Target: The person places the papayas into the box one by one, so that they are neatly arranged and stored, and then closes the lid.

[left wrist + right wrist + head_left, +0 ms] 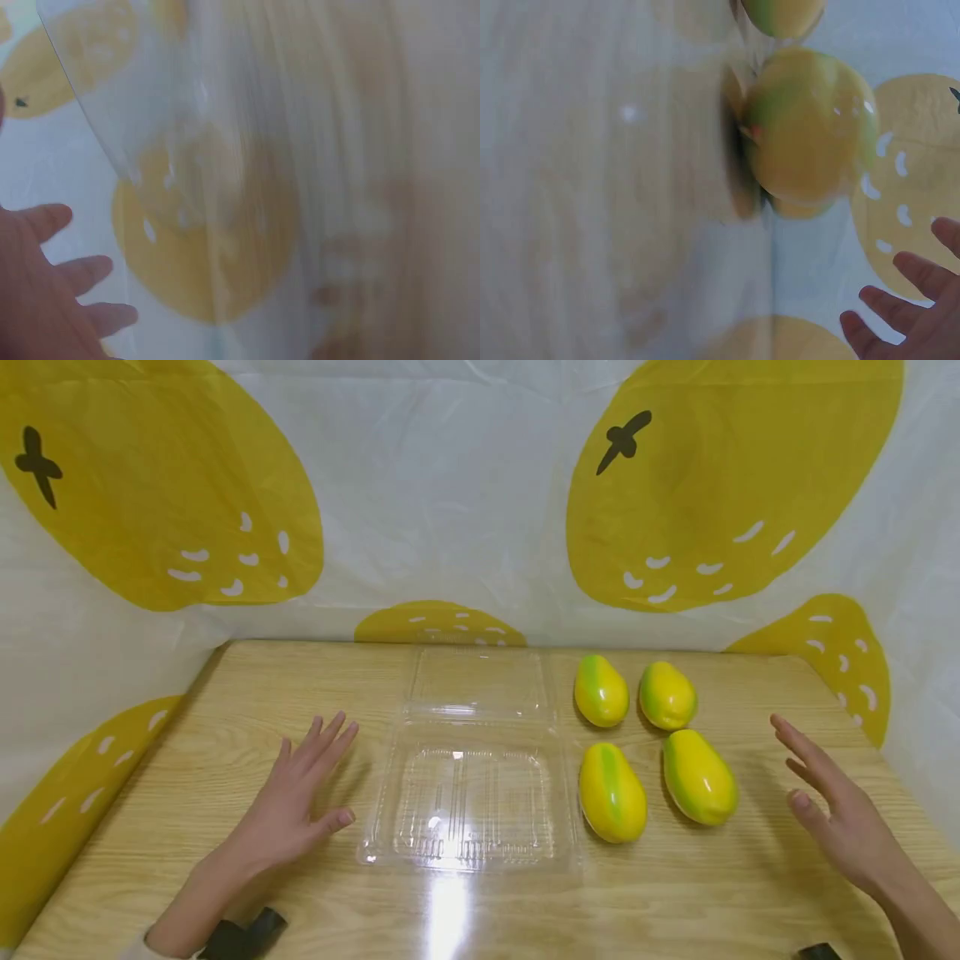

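Note:
A clear plastic clamshell box (472, 793) lies on the table with its lid (476, 681) folded back toward the wall. To its right sit several glossy yellow fruits with green streaks, papaya-like in shape; the nearest to the box is one fruit (613, 793), and another fruit (701, 777) lies beside it. My left hand (296, 802), fingers spread and holding nothing, is left of the box. On the far right my right hand (843, 827) is apart from the fruits, its fingers extended and nothing in them. A fruit (810, 127) also shows large in the right wrist view.
The wooden table (247, 710) ends against a white cloth backdrop (450, 485) printed with big yellow fruit shapes, which also rises along both sides. Black wrist straps or mounts (243, 935) show at the lower edge.

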Motion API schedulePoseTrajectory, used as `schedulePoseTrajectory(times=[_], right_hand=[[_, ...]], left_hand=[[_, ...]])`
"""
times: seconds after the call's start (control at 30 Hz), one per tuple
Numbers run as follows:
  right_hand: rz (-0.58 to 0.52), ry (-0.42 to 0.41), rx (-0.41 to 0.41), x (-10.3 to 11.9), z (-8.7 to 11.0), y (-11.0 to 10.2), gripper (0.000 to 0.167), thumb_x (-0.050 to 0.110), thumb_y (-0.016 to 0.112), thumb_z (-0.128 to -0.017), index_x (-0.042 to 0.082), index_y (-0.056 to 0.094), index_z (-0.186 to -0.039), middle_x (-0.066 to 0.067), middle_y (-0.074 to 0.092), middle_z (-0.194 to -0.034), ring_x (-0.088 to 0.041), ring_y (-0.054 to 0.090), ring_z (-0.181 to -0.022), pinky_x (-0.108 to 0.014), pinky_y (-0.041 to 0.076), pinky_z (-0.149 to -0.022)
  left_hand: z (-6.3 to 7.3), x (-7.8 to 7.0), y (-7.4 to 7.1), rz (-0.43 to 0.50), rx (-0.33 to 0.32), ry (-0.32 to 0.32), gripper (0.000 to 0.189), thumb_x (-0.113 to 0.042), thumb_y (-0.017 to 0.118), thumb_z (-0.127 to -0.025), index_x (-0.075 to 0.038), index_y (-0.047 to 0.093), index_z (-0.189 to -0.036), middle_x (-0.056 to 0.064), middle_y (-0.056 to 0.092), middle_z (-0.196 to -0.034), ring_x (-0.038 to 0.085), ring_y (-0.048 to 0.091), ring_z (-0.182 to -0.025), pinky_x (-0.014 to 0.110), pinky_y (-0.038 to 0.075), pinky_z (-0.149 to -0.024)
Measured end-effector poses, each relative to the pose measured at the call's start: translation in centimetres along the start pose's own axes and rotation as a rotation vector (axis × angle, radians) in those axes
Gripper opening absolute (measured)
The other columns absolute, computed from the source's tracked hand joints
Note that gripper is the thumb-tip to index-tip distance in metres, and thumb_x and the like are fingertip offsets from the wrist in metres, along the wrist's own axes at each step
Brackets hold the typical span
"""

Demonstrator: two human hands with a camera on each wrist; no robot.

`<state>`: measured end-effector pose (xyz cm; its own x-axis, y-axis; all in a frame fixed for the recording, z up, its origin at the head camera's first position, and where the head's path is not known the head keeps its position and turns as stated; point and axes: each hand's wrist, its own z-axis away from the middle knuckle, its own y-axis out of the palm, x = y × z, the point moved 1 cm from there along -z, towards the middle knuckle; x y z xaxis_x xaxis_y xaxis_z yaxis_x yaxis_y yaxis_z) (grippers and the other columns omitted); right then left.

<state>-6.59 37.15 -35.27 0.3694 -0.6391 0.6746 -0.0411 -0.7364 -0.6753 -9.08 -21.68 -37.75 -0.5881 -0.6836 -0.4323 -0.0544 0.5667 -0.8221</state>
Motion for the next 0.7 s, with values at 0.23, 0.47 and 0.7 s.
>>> schedulePoseTrajectory(times=[0.23,0.47,0.7], right_hand=[[-0.454,-0.166,-0.096,-0.6,-0.5,2.9,0.048,0.014,0.034,-0.105,-0.006,0.023,-0.148,-0.02,0.031,-0.15,-0.018,0.039,-0.131,-0.016,0.037,-0.097],[-0.733,-0.211,-0.208,-1.6,0.0,5.2,0.042,0.005,0.027,-0.105,-0.014,0.025,-0.143,-0.018,0.047,-0.138,-0.022,0.048,-0.118,-0.019,0.043,-0.091],[-0.584,-0.07,-0.167,-1.4,0.5,6.2,0.044,0.01,0.024,-0.106,-0.005,0.027,-0.147,-0.009,0.04,-0.143,-0.013,0.043,-0.113,-0.015,0.043,-0.083]], left_hand=[[0.6,-0.3,2.8,0.296,-0.042,0.012,0.084,-0.062,0.043,-0.092,-0.007,0.023,-0.152,0.017,0.021,-0.156,0.044,0.014,-0.14,0.071,0.007,-0.103],[1.2,-1.2,4.4,0.522,-0.063,-0.088,0.066,-0.04,0.048,-0.1,-0.013,0.019,-0.154,0.013,0.019,-0.157,0.026,0.018,-0.143,0.033,0.014,-0.113],[1.0,-1.3,4.6,0.514,-0.041,-0.089,0.068,-0.027,0.054,-0.098,-0.014,0.017,-0.154,0.007,0.017,-0.158,0.023,0.017,-0.143,0.022,0.011,-0.111]])
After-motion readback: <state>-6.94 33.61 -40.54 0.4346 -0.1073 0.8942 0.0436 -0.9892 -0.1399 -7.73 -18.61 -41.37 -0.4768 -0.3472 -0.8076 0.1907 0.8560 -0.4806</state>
